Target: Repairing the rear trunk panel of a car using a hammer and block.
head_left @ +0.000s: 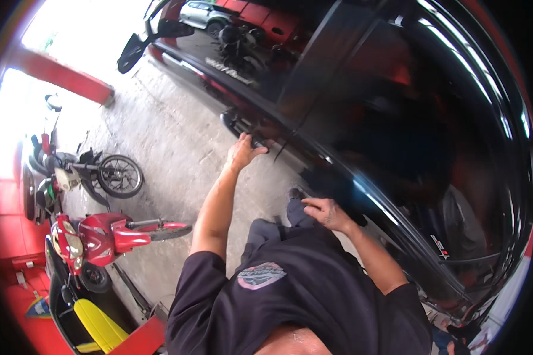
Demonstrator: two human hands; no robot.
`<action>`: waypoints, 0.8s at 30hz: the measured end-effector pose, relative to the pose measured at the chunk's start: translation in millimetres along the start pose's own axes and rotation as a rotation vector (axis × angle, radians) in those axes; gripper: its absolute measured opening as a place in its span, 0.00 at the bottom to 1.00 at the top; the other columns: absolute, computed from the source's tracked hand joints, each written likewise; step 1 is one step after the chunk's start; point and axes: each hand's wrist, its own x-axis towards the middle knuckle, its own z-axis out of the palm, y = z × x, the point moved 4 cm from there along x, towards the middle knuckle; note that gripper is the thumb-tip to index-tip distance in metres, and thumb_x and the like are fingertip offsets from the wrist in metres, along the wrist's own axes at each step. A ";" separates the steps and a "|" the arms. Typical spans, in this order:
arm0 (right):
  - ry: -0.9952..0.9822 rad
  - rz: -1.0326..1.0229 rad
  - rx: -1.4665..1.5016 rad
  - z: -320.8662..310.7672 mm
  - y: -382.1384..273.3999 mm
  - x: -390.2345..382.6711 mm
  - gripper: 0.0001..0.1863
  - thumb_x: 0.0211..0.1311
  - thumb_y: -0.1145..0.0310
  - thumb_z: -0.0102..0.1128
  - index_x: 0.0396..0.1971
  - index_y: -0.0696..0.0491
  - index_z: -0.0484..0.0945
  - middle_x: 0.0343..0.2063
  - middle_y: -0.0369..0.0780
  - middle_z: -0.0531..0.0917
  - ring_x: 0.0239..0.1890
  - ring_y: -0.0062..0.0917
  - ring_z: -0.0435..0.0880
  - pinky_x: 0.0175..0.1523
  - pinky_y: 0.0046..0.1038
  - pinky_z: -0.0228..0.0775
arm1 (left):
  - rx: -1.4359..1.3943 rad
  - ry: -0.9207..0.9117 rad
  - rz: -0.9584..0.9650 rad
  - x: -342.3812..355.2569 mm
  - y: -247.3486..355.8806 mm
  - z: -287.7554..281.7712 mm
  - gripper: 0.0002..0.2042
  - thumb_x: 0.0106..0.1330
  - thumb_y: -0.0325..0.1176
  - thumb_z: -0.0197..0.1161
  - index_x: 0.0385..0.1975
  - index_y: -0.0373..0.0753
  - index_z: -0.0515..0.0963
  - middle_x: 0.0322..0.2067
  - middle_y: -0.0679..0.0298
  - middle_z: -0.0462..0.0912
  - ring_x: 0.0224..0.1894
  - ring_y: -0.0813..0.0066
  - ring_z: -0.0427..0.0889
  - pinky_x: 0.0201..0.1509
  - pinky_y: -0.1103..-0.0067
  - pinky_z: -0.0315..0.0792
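My left hand [243, 152] reaches forward to a black handle-like fitting [236, 123] on the side of a glossy black vehicle [408, 118], with fingertips on its near end and thumb toward the right. My right hand [328, 214] is lower, beside the vehicle's lower body and above my dark trousers [260, 234]. Its fingers are curled, and what they hold, if anything, is hard to make out. The vehicle's dark panels reflect the surroundings.
Concrete floor [183, 136] lies left of the vehicle. A dark motorbike [71, 171], a red scooter [103, 234] and a yellow-seated one [100, 322] stand along the left. A red beam [71, 77] is at upper left. Part of another person [444, 337] shows at lower right.
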 end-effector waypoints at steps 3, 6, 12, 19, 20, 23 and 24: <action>0.054 -0.056 -0.066 3.9 0.9 25.9 0.25 0.67 0.58 0.63 0.56 0.60 0.81 0.53 0.54 0.85 0.58 0.40 0.85 0.62 0.33 0.75 | -0.060 -0.104 -0.034 7.5 7.2 -6.8 0.39 0.52 0.67 0.72 0.49 0.35 0.78 0.48 0.54 0.81 0.50 0.47 0.84 0.51 0.58 0.77; 0.131 -0.103 -0.101 9.5 -62.6 30.2 0.23 0.67 0.63 0.63 0.56 0.61 0.81 0.44 0.50 0.89 0.48 0.34 0.89 0.55 0.30 0.78 | 0.159 -0.042 -0.013 -7.3 -3.9 -5.1 0.36 0.51 0.63 0.75 0.46 0.34 0.78 0.47 0.53 0.81 0.47 0.47 0.85 0.49 0.59 0.79; 0.530 -0.230 0.034 2.3 -93.1 60.1 0.28 0.66 0.68 0.62 0.65 0.62 0.72 0.40 0.46 0.87 0.40 0.26 0.85 0.49 0.27 0.76 | 0.148 -0.139 0.126 -70.6 -60.6 -44.4 0.26 0.53 0.43 0.78 0.45 0.34 0.77 0.48 0.53 0.77 0.51 0.49 0.82 0.50 0.59 0.78; 0.224 -0.810 -0.127 137.0 -177.4 120.2 0.48 0.61 0.70 0.66 0.79 0.51 0.49 0.62 0.57 0.74 0.55 0.45 0.80 0.61 0.38 0.73 | 0.130 -0.173 0.053 -193.8 -131.9 -109.3 0.19 0.55 0.27 0.72 0.47 0.39 0.75 0.54 0.54 0.75 0.56 0.46 0.78 0.55 0.57 0.75; 0.133 -0.745 -0.178 179.6 -167.9 140.1 0.49 0.62 0.70 0.65 0.79 0.53 0.45 0.64 0.58 0.72 0.57 0.47 0.79 0.63 0.39 0.72 | 0.137 -0.133 0.022 -210.5 -144.8 -114.8 0.19 0.55 0.27 0.71 0.46 0.39 0.75 0.57 0.53 0.75 0.59 0.45 0.76 0.59 0.57 0.73; 0.071 -0.889 -0.099 216.8 -227.2 118.1 0.51 0.66 0.69 0.61 0.79 0.58 0.34 0.67 0.62 0.65 0.62 0.50 0.77 0.66 0.41 0.70 | -0.391 0.184 -0.152 -296.4 -194.5 -117.2 0.29 0.67 0.33 0.69 0.67 0.43 0.69 0.71 0.55 0.66 0.71 0.56 0.69 0.74 0.60 0.64; 0.077 -0.947 -0.130 228.2 -237.4 114.3 0.48 0.68 0.67 0.59 0.78 0.61 0.38 0.69 0.60 0.63 0.63 0.50 0.77 0.64 0.43 0.72 | -0.383 0.179 -0.158 -315.8 -198.5 -119.1 0.29 0.67 0.33 0.69 0.67 0.43 0.69 0.71 0.55 0.66 0.71 0.56 0.69 0.74 0.60 0.64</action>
